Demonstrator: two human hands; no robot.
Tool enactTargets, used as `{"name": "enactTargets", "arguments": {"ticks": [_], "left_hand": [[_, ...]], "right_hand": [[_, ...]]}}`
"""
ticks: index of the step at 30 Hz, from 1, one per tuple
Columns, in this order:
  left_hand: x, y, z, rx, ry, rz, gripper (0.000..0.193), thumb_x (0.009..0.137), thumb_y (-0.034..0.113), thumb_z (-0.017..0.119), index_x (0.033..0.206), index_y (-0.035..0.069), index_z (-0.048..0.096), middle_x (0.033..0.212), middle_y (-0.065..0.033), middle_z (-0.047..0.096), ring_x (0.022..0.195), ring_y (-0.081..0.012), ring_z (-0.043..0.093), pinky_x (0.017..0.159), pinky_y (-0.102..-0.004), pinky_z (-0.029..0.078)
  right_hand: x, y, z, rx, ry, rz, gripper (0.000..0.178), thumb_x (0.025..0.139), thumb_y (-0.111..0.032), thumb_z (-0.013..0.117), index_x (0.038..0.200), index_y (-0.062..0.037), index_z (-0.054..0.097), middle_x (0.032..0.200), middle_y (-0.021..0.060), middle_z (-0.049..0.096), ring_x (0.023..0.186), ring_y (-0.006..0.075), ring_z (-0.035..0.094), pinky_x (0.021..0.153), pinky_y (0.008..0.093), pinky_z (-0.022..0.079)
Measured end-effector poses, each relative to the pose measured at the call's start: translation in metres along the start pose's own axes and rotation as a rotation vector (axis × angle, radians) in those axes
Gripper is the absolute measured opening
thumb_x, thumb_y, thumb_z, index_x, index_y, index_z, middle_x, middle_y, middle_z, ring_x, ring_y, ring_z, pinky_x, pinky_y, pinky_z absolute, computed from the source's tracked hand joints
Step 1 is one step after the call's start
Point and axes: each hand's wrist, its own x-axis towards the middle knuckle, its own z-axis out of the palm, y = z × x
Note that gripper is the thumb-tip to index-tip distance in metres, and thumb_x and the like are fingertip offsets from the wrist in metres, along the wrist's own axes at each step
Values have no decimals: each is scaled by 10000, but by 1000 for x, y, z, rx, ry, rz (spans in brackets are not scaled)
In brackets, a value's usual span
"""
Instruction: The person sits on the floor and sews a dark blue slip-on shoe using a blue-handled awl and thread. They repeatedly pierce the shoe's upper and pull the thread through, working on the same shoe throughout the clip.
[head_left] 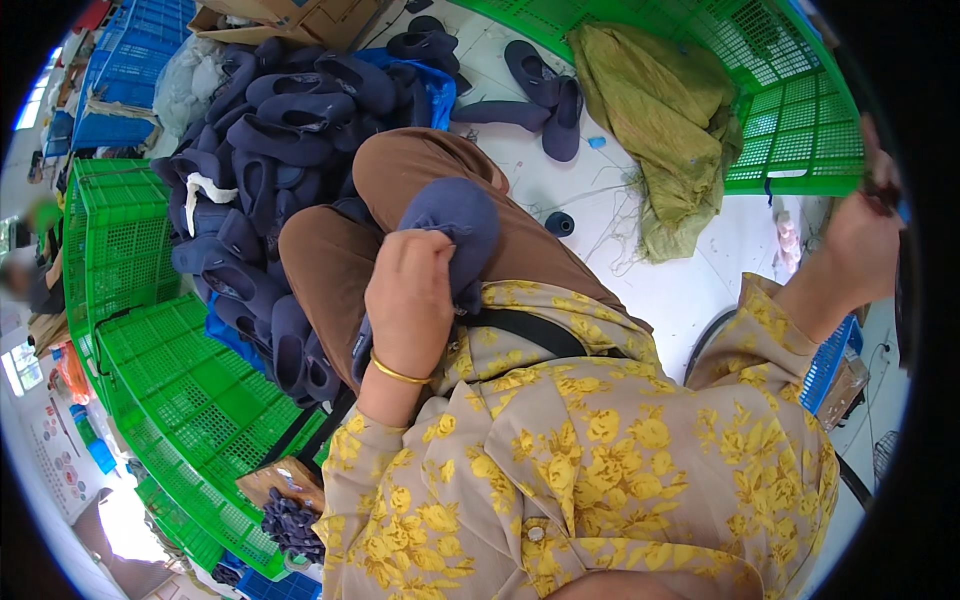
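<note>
My left hand (410, 285) is closed around a navy fabric shoe (463, 222) held over my lap, its rounded end pointing up and away from me. A gold bangle circles that wrist. Far out to the right, my right hand (850, 235) is raised at the picture's rim. Its fingers look bent together near a small dark thing that I cannot make out, and the rim partly cuts them off. A large heap of similar navy shoes (290, 130) lies to the left of my knees.
Green plastic crates (150, 370) stand at the left, and another green crate (790, 130) at the far right. An olive cloth sack (655, 110), loose threads and a dark thread spool (559, 224) lie on the white floor. Several shoes (545, 90) lie beyond my knees, near a cardboard box (290, 15).
</note>
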Motion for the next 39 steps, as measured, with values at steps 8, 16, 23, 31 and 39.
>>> {"name": "enactTargets", "arguments": {"ticks": [8, 16, 23, 31, 39], "left_hand": [[-4, -16, -20, -723, -235, -706, 111, 972, 116, 589, 999, 11, 616, 871, 17, 604, 795, -70, 537, 737, -211, 450], [-10, -22, -21, -805, -253, -715, 110, 982, 121, 573, 992, 14, 597, 900, 5, 595, 827, -70, 526, 780, -213, 438], [-12, -21, -19, -770, -253, -686, 113, 990, 117, 561, 989, 7, 584, 885, 5, 585, 835, -75, 526, 804, -218, 441], [-10, -12, -22, -783, -165, -728, 85, 972, 87, 583, 1007, 9, 588, 914, 1, 583, 836, -69, 530, 767, -218, 455], [13, 6, -8, -126, -88, -214, 172, 821, 49, 705, 965, 30, 613, 846, -25, 564, 706, -117, 533, 643, -234, 442]], "right_hand": [[-128, -104, 77, 626, -1288, -32, 279, 966, -297, 538, 1114, -61, 550, 1026, 178, 604, 888, 394, 620, 756, 471, 496], [-168, -129, 102, 381, -1268, -458, 208, 788, -105, 623, 951, -42, 511, 836, 123, 572, 637, 330, 633, 540, 418, 507], [-173, -132, 106, 289, -1199, -550, 219, 735, -94, 640, 908, -49, 513, 793, 108, 577, 616, 297, 641, 523, 392, 516], [-169, -124, 106, 334, -1265, -451, 188, 793, -151, 643, 905, -40, 541, 762, 123, 613, 689, 311, 657, 591, 400, 524], [-163, -92, 107, 731, -1297, 298, 324, 893, -201, 660, 1176, -114, 527, 711, 69, 560, 609, 214, 513, 594, 338, 436]]}}
